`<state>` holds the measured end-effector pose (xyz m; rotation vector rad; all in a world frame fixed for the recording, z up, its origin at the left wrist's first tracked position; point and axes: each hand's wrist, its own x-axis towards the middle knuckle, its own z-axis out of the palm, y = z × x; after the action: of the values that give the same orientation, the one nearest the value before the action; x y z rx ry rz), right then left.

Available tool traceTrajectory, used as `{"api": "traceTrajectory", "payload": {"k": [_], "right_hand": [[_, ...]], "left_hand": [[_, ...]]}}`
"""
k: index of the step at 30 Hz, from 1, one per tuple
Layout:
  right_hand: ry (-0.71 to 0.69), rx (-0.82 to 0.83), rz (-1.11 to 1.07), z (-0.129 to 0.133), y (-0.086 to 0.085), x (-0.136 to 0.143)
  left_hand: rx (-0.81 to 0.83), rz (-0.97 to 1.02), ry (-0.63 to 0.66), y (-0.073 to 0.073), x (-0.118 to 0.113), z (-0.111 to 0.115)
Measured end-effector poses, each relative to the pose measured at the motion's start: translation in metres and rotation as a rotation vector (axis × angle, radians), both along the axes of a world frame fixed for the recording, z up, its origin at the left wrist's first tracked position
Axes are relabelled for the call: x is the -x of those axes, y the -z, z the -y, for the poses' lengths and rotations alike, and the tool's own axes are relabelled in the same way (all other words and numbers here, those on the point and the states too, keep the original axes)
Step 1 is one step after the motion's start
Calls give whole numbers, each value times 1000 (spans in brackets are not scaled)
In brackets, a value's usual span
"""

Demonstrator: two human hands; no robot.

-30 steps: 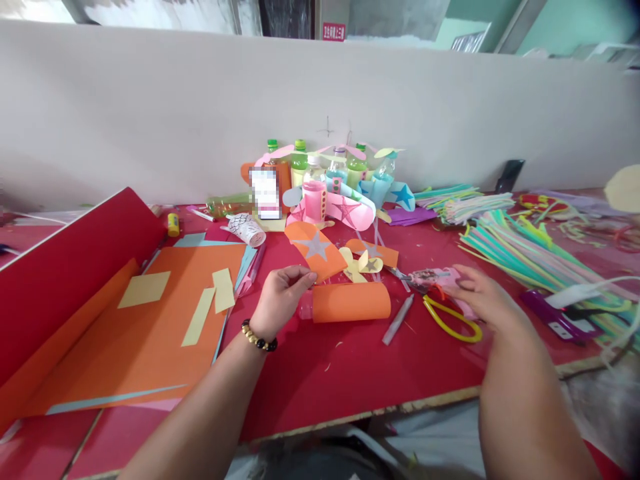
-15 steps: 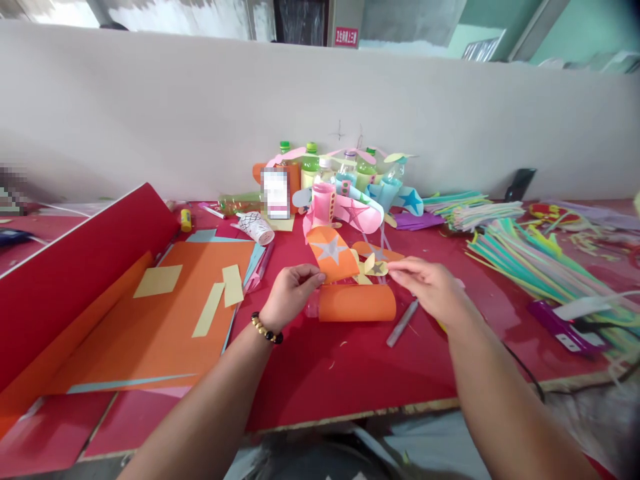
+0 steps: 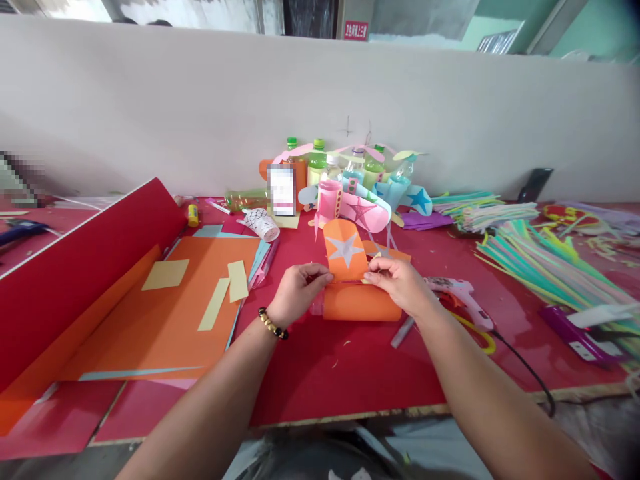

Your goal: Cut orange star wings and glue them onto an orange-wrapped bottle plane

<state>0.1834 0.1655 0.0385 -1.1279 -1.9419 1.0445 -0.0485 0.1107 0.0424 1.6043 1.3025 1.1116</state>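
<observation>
An orange paper piece with a rounded top and a pale star stands up between my hands. My left hand pinches its lower left corner. At its lower right corner, my right hand has its fingers closed on the edge. Just below and touching the piece lies a bottle wrapped in orange paper, its clear pink end at the left. A second orange piece with a star lies behind my right hand. Small yellow paper parts are mostly hidden by my right fingers.
Decorated bottles stand by the wall. At left are orange sheets with yellow strips. On the right lie a glue gun, its cord, a purple power strip and colourful strips.
My right hand has moved left from the yellow parts to the star piece's lower right corner. The piece is now more upright. The glue gun has come into view.
</observation>
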Motion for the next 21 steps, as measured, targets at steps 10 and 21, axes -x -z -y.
{"api": "traceTrajectory", "payload": {"k": [10, 21], "right_hand": [[8, -217, 158, 6, -7, 4], [-19, -301, 174, 5, -7, 6]], "left_hand": [[-31, -21, -55, 4, -2, -2], [-41, -103, -90, 6, 0, -4]]}}
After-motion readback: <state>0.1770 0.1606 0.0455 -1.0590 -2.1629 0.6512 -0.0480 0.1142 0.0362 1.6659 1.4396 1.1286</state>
